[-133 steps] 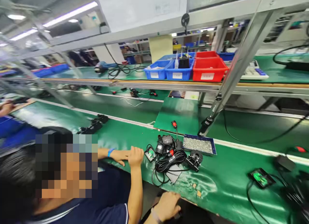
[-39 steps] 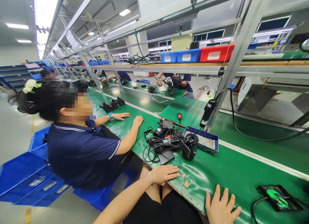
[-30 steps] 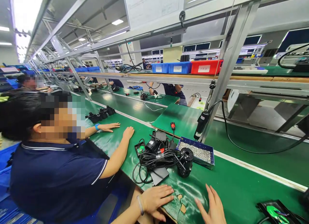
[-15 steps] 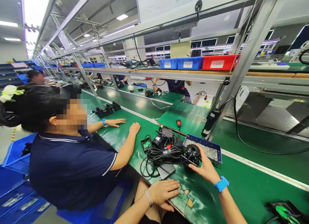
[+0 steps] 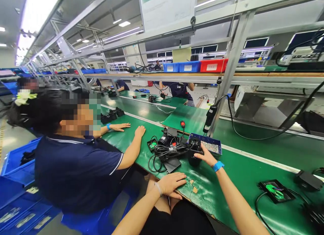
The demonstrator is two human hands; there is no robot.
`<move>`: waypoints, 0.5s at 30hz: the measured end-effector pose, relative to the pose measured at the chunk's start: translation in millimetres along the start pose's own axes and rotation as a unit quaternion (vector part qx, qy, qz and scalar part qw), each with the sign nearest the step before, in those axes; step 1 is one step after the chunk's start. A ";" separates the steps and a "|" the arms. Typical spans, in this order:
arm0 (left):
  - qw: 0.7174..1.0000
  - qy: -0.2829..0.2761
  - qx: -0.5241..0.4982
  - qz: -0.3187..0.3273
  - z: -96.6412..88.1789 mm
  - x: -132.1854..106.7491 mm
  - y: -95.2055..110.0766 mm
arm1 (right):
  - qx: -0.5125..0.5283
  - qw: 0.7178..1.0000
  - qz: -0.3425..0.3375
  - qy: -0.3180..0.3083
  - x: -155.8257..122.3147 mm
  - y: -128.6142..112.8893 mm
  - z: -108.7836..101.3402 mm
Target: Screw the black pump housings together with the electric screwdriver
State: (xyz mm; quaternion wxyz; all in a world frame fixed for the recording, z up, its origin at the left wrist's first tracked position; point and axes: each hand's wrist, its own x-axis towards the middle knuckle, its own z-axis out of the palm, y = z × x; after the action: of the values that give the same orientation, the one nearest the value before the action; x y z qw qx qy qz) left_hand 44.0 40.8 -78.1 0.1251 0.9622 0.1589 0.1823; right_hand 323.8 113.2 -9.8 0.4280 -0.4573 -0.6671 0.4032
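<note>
My right hand (image 5: 204, 156) reaches forward and grips the black round pump body (image 5: 194, 153) standing on the green bench mat. A coil of black cable (image 5: 170, 150) with a power adapter lies just left of it. My left hand (image 5: 172, 183) rests flat on the bench's front edge, fingers spread, holding nothing. A blue tray of small screws (image 5: 211, 147) sits right behind the pump.
A co-worker in a dark blue shirt (image 5: 76, 171) sits at my left with both hands flat on the bench. A hanging electric screwdriver (image 5: 210, 117) dangles above the tray. A small green-lit circuit part (image 5: 274, 190) lies at right. Blue crates (image 5: 17, 208) stand on the floor.
My right hand has gone from lying flat near the bench edge to reaching forward and taking hold of the pump body. My left hand stays resting at the edge.
</note>
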 end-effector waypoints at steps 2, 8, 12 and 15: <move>0.995 0.099 -0.001 0.007 -7.7 2.6 9.0 | 0.002 0.999 0.011 0.038 -6.5 13.3 15.3; 0.937 0.318 -0.024 -0.144 -63.7 35.2 0.5 | 0.004 0.998 0.024 0.062 -25.6 37.3 25.6; 0.933 0.267 -0.147 -0.194 -101.2 83.2 -32.2 | 0.001 0.999 0.026 0.048 -43.9 32.9 19.4; 0.926 0.092 -0.326 -0.168 -106.1 112.2 -42.4 | 0.008 0.999 0.005 0.038 -46.6 15.3 -0.6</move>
State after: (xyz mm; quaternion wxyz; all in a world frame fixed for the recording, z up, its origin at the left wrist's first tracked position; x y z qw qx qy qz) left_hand 90.6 138.5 39.8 0.4458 0.8062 0.2607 0.2886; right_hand 338.4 72.7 -33.3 0.4549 -0.4724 -0.6446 0.3928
